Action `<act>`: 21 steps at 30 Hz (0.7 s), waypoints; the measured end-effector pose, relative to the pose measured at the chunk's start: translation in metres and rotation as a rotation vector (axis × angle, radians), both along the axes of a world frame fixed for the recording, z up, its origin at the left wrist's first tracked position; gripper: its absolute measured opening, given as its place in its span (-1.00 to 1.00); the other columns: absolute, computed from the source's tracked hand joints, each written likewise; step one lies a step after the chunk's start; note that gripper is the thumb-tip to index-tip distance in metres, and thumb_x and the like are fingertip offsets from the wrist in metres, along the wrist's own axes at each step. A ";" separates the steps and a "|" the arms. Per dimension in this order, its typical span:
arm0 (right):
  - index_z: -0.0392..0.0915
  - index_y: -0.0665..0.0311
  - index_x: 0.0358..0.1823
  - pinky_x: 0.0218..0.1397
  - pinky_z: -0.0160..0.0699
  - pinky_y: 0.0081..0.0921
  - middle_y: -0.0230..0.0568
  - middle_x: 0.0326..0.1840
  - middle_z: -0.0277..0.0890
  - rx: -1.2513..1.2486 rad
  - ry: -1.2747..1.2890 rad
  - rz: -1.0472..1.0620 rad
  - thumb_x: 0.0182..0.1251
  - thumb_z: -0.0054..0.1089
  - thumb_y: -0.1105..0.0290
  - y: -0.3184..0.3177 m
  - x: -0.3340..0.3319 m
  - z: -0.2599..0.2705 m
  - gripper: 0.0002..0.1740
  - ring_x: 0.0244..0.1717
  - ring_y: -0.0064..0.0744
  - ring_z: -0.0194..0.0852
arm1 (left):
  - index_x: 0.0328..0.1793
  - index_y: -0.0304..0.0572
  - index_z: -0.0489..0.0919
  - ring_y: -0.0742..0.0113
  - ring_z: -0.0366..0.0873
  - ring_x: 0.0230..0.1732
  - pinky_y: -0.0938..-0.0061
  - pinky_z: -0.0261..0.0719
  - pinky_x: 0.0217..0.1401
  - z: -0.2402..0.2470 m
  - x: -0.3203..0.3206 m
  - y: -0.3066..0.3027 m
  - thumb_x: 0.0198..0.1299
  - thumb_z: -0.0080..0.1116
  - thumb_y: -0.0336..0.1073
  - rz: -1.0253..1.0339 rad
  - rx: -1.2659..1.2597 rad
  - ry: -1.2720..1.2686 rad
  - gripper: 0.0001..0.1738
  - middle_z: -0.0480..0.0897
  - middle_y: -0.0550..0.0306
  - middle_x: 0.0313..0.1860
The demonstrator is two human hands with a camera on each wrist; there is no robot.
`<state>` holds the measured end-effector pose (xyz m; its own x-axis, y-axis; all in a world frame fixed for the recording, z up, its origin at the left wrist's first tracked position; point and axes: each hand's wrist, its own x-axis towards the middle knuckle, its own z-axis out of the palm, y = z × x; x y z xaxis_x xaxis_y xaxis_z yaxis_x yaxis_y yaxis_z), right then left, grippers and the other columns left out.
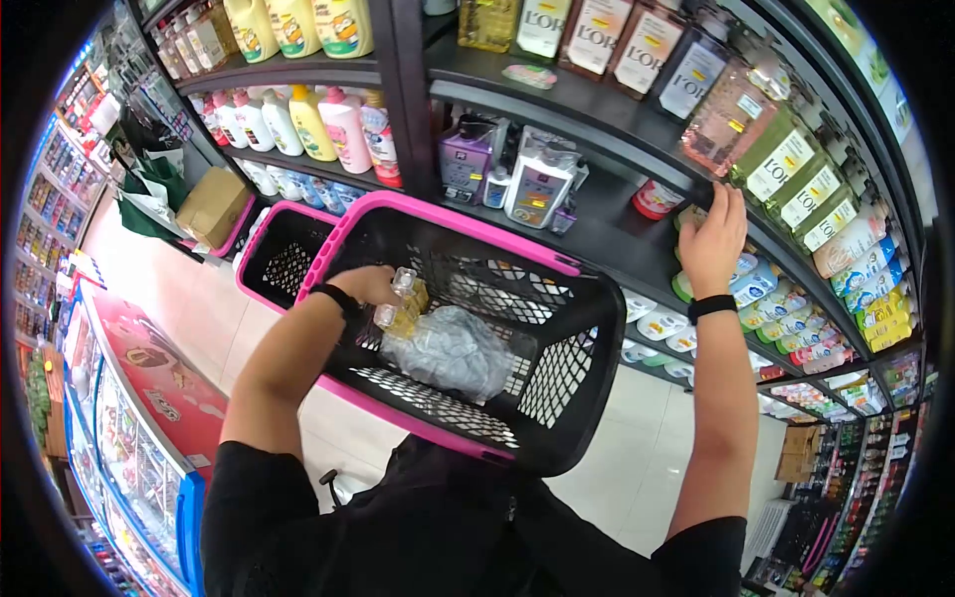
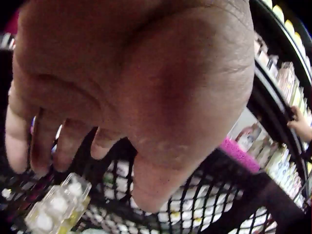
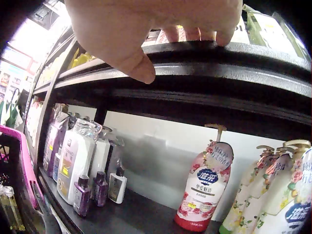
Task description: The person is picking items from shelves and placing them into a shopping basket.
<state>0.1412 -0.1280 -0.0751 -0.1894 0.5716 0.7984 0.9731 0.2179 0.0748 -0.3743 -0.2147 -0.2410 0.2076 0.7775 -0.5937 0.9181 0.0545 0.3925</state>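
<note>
My left hand (image 1: 366, 285) reaches over the near-left rim of a black shopping basket (image 1: 453, 221) with pink trim. In the left wrist view its fingers (image 2: 68, 146) hang loosely extended, holding nothing. Beside it in the basket stand clear-capped bottles (image 1: 401, 320) of yellow liquid. A crumpled grey translucent plastic bundle (image 1: 458, 353) lies against them. My right hand (image 1: 714, 239) rests on the edge of a dark shelf (image 3: 214, 53), fingertips over the top and thumb in front. Below it, in the right wrist view, a red-and-white pump bottle (image 3: 204, 185) stands on the lower shelf.
Boxed pump bottles (image 1: 597, 35) line the upper shelf. White and purple bottles (image 3: 75, 165) share the lower shelf with floral pump bottles (image 3: 258, 190). A second basket (image 1: 254, 261) stands behind at left, near a cardboard box (image 1: 212, 207). A glass-topped freezer (image 1: 129, 428) stands at left.
</note>
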 end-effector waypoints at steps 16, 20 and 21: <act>0.27 0.35 0.40 0.54 0.14 -0.01 0.33 0.49 0.06 -0.452 0.344 -0.118 0.08 0.30 0.59 -0.182 -0.058 -0.081 -0.23 0.50 0.37 0.05 | 0.35 -0.20 0.52 0.02 0.58 0.32 0.22 0.55 0.34 -0.298 -0.015 0.023 0.23 0.23 0.01 0.500 -0.061 0.205 -0.36 0.60 -0.17 0.31; 0.26 0.37 0.39 0.54 0.12 0.01 0.30 0.52 0.01 -0.462 0.492 -0.191 0.08 0.29 0.60 -0.237 -0.074 -0.095 -0.24 0.52 0.35 0.02 | 0.40 -0.20 0.45 -0.01 0.56 0.35 0.19 0.54 0.36 -0.250 -0.012 0.004 0.26 0.19 -0.07 0.623 -0.108 0.250 -0.37 0.58 -0.17 0.33; 0.25 0.37 0.39 0.55 0.11 0.01 0.29 0.53 0.00 -0.453 0.524 -0.197 0.09 0.29 0.60 -0.244 -0.077 -0.095 -0.24 0.52 0.34 0.01 | 0.42 -0.18 0.42 -0.02 0.56 0.35 0.18 0.54 0.36 -0.253 -0.014 0.003 0.27 0.18 -0.09 0.616 -0.119 0.251 -0.37 0.58 -0.16 0.33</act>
